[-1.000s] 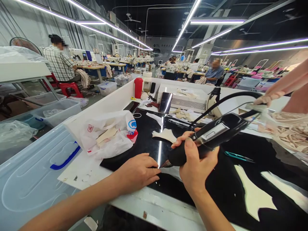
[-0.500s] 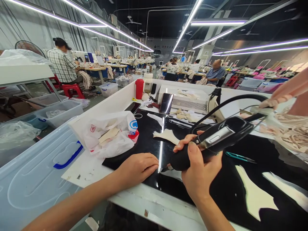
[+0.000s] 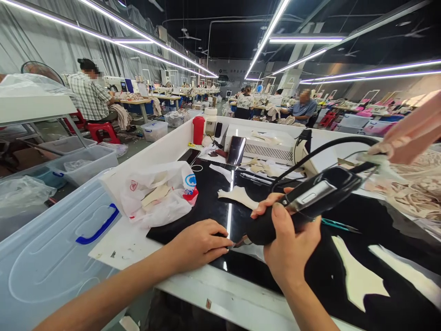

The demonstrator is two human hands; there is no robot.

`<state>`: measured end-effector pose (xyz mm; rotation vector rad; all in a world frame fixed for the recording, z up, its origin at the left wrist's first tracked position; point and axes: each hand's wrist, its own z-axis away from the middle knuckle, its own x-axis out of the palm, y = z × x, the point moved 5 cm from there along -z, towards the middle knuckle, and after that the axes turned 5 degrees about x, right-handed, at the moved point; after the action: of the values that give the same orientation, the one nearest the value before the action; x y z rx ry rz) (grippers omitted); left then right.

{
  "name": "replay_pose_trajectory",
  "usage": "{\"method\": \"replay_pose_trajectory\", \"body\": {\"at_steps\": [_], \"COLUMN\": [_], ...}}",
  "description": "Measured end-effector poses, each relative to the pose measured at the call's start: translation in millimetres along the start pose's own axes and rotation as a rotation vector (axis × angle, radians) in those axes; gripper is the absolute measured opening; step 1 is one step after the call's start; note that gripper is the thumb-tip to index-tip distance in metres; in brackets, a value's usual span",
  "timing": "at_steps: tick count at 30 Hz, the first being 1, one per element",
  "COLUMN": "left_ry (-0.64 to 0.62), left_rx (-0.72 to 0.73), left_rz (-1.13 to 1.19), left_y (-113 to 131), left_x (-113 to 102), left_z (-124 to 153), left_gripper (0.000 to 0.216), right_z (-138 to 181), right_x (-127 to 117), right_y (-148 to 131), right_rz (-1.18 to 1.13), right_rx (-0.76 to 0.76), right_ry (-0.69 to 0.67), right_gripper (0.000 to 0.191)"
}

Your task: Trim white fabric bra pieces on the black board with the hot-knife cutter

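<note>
In the head view my right hand [image 3: 291,243] is wrapped around a black corded hand tool [image 3: 310,197] with a silver strip on its body. The tool's small metal tip [image 3: 243,241] points left and down, close to my left fingertips. My left hand [image 3: 201,243] lies low on the glossy black work surface [image 3: 210,202], fingers stretched out. Under the tip is a pale, thin piece of material [image 3: 253,251], partly covered by the tool and my right hand. Whether my left fingertips press on its edge, I cannot tell.
Cream cut pieces [image 3: 360,271] lie to the right, near teal tweezers [image 3: 339,225]. A white plastic bag [image 3: 161,193] with scraps stands left. Behind are a phone [image 3: 236,151] and red cup [image 3: 198,130]. A pink cloth-like shape [image 3: 413,126] hangs by the tool's cord. Co-workers sit beyond.
My left fingers have shifted slightly and their tips are nearer the tool's tip. The tool has moved slightly right, and its metal tip shows more clearly.
</note>
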<state>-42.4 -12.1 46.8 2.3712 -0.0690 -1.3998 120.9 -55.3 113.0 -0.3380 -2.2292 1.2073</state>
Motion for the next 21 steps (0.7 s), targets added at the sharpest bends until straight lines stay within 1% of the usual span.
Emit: {"method": "replay_pose_trajectory", "body": {"at_steps": [2,5,10,13,16,18,21], "left_ry": [-0.004,-0.005,-0.049,-0.087,-0.158,-0.21,-0.296], "left_rx": [0.032,0.035,0.063,0.076,0.139,0.182,0.171], "left_rz": [-0.04,-0.061,-0.036,-0.012,0.087,0.19,0.302], "left_y": [0.9,6.0,20.9,19.1,12.6,7.9,-0.5], "left_x": [1.3,2.1,1.7,-0.9,-2.8,-2.5,2.6], "left_z": [0.8,-0.4,-10.2,-21.6,-36.4,-45.2,-53.2], "left_gripper": [0.024,0.023,0.023,0.022,0.014,0.022,0.045], "right_z": [-3.5,-7.9,-10.4,-10.5,-10.6,-10.6,-10.5], "right_x": [-8.4,-22.4,-42.1,-45.9,-45.3,-44.0,-42.2], "right_y": [-5.9,-11.6,-12.0,-13.4,-14.7,-14.3,-12.7], "right_rz": [-0.005,-0.004,0.036,0.042,0.043,0.053,0.067], "right_rx": [-0.018,-0.042,-0.049,-0.061,-0.058,-0.046,-0.038], "right_ry": [0.041,0.076,0.1,0.097,0.102,0.103,0.094], "right_gripper": [0.037,0.038,0.038,0.038,0.038,0.038,0.037]}}
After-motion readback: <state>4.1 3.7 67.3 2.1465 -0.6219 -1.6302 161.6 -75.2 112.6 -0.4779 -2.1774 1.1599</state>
